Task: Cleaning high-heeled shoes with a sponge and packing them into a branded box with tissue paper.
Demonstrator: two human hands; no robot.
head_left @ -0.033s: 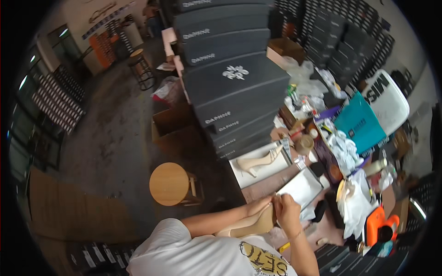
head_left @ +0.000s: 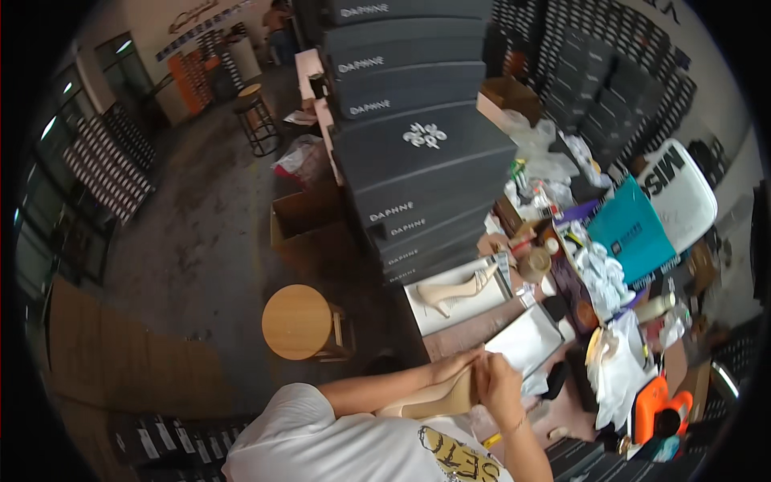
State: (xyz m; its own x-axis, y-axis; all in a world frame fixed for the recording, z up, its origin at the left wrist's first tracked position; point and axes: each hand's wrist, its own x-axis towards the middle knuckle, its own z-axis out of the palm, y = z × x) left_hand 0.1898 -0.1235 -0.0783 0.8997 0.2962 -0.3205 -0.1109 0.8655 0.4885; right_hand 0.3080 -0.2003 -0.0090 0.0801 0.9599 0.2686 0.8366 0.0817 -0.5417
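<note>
A beige high-heeled shoe [head_left: 438, 404] lies across the front of my body, its open top turned toward me. Along the far side of it my left hand [head_left: 456, 367] is closed on the shoe, the fingers mostly hidden. My right hand [head_left: 499, 384] is bent in at the shoe's right end with its fingers pressed together there. Whatever small part those fingers pinch is covered by the hand. Just beyond my hands is an open white-lined shoebox [head_left: 526, 336]. Farther off, a matching beige shoe [head_left: 458, 291] rests on its side in a white box [head_left: 428, 323].
Dark shoeboxes [head_left: 426, 173] rise in a tall stack beyond the table. A round wooden stool [head_left: 297, 321] stands at left, near an open carton [head_left: 309, 225]. On the right are white paper [head_left: 618, 369], an orange tool [head_left: 649, 410], a teal box [head_left: 634, 229] and plastic bags [head_left: 538, 145].
The whole view has shifted slightly, so the background sits a little lower and farther right. My hands keep nearly the same hold on the shoe.
</note>
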